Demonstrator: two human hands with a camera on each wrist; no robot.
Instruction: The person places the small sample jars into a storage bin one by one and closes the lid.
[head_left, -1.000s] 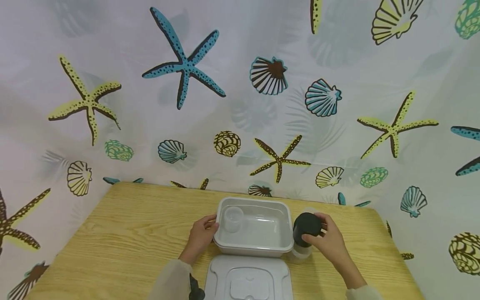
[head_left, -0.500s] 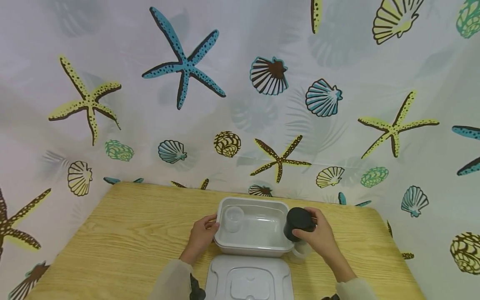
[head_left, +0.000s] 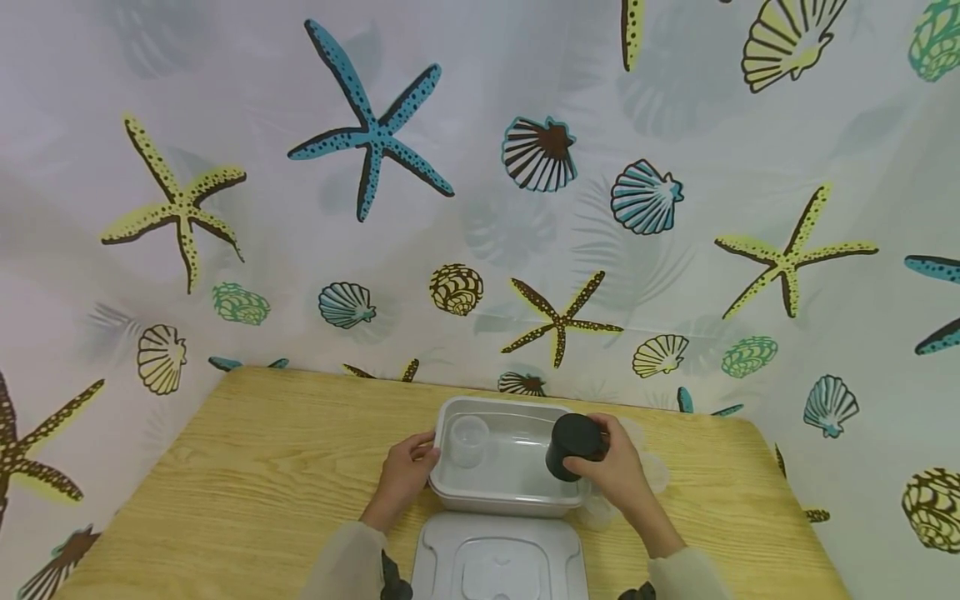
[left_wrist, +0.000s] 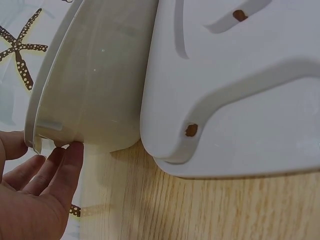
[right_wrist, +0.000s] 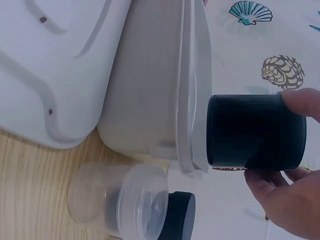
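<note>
A light grey plastic storage box (head_left: 517, 471) stands uncovered mid-table. My left hand (head_left: 403, 477) pinches its left rim; in the left wrist view the thumb and fingers (left_wrist: 67, 165) meet at the box's edge. My right hand (head_left: 618, 467) holds a black cylindrical container (head_left: 573, 447) over the right part of the box. Seen from the right wrist, thumb and fingers grip this black container (right_wrist: 255, 132) on opposite sides, above the rim. Inside the box, at the left, is a small clear plastic jar (head_left: 469, 442).
A pale grey lid (head_left: 500, 567) lies in front of the box. Right of the box stand clear plastic jars (head_left: 598, 510), partly behind my right arm. Beside them in the right wrist view is another black container (right_wrist: 182, 215). A patterned curtain (head_left: 480, 208) borders the wooden table (head_left: 262, 467).
My right hand has carried the black container leftward from beside the box to over its right part. The clear jars at the right show more now. My left hand stays at the rim.
</note>
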